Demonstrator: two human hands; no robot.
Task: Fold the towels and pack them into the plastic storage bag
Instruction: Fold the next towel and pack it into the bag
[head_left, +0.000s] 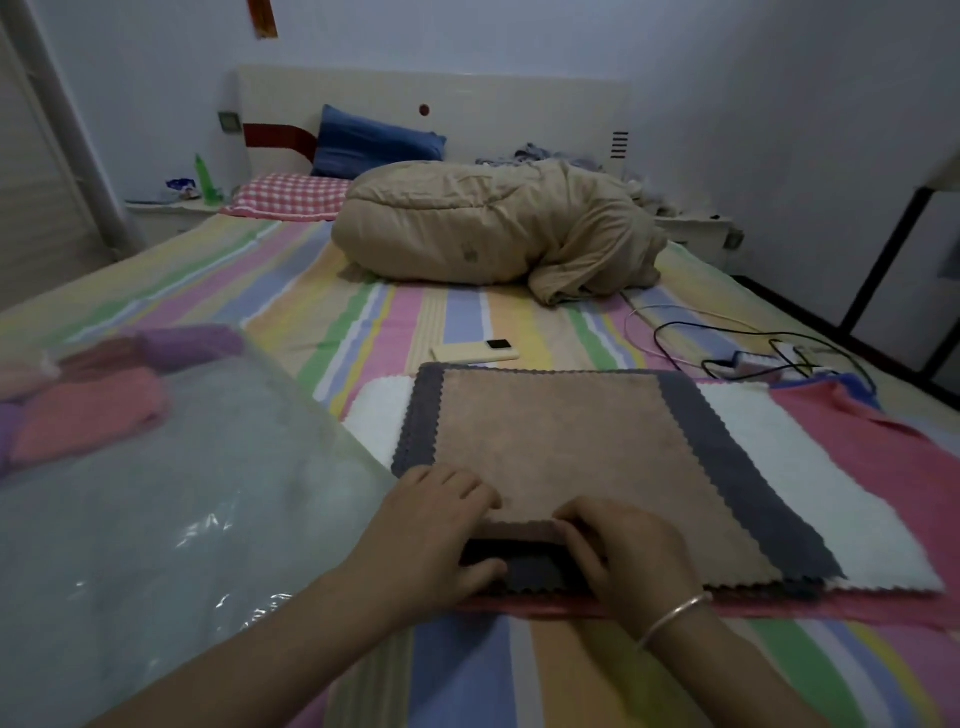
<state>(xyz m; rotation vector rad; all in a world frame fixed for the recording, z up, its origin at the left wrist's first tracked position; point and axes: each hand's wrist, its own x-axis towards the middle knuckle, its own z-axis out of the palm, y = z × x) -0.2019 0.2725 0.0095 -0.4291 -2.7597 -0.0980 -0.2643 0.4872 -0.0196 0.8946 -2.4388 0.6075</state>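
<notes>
Here, left hand (436, 525) and right hand (623, 556) both pinching brown towel (561, 441) near edge, no legible writing

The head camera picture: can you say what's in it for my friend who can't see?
Two hands, left hand and right hand, grip the near edge of a tan towel atop a stack of towels on a striped bed. A clear plastic bag at left holds folded towels. A phone lies beyond the stack.
</notes>
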